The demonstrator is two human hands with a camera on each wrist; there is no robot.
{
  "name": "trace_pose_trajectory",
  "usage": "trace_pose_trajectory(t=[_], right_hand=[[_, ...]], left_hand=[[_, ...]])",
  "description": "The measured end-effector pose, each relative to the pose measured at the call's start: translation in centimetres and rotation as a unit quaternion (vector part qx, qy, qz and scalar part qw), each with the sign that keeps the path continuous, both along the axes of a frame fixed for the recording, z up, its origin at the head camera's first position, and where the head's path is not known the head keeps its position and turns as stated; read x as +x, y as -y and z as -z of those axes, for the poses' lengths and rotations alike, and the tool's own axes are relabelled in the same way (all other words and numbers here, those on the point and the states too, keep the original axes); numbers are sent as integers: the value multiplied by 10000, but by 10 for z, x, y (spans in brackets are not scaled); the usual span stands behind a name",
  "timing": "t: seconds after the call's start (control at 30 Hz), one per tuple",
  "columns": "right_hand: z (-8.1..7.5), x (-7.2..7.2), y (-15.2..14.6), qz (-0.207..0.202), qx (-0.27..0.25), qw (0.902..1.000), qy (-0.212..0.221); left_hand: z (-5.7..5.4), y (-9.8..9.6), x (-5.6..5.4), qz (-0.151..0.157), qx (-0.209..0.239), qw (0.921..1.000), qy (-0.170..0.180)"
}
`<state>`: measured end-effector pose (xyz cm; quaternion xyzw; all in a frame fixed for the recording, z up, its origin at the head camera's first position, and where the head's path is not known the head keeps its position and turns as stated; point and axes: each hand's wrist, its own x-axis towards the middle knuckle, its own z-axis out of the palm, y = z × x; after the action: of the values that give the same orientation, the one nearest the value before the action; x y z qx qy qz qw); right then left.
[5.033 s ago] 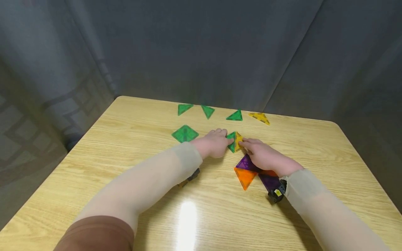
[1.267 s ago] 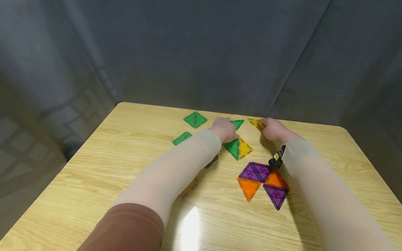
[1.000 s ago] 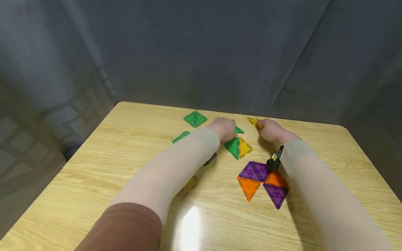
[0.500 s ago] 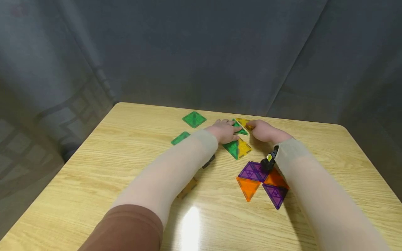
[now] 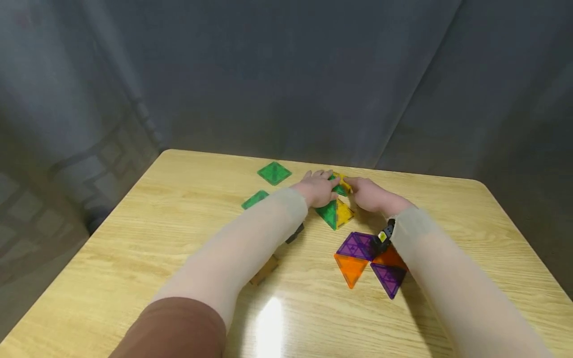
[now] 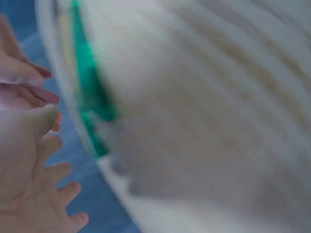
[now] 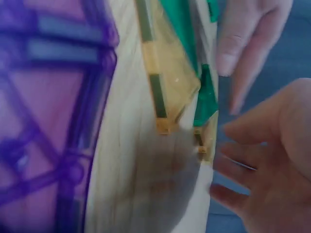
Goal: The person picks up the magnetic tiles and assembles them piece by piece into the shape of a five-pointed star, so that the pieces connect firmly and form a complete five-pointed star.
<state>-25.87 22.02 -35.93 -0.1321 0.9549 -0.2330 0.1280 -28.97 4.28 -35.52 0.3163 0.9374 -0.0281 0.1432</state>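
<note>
My left hand (image 5: 318, 189), fingers spread, touches a small green triangular magnetic tile (image 5: 342, 191) near the table's back edge. From the right, my right hand (image 5: 369, 194) touches a yellow triangular magnetic tile (image 5: 344, 181) with its fingertips; this tile lies against the green one's far side. Just in front, another green triangle (image 5: 328, 215) and yellow triangle (image 5: 343, 214) lie joined side by side. In the right wrist view, the right hand (image 7: 272, 150) has loosely bent fingers beside the tiles. The left wrist view is blurred, with the left hand (image 6: 29, 170) palm side showing.
Green diamonds (image 5: 274, 173) lie left of the hands, one (image 5: 255, 199) partly behind my left forearm. Nearer are purple (image 5: 388, 279) and orange tiles (image 5: 351, 268). A brownish-yellow tile (image 5: 265, 271) sits beside the left forearm. A dark curtain (image 5: 268, 74) hangs behind the table.
My right hand has slid the yellow tile left against the green tile, which has turned beside my left hand. Over five seconds, two separate back green triangles have become a diamond.
</note>
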Motion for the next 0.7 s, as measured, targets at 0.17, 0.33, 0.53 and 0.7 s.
trace_pose_trajectory(t=[0.17, 0.33, 0.53, 0.7], right_hand=[[-21, 22, -23, 315, -373, 9985, -265], [-28, 65, -56, 8, -386, 9985, -387], [11, 128, -58, -626, 242, 9954, -681], [36, 157, -45, -626, 399, 9927, -954]], left_hand=[[-35, 30, 10, 260, 806, 9954, -459], [-56, 89, 31, 394, 1205, 9897, -663], [-18, 169, 93, 837, 1297, 9876, -271], [10, 204, 144, 941, 1494, 9841, 181]])
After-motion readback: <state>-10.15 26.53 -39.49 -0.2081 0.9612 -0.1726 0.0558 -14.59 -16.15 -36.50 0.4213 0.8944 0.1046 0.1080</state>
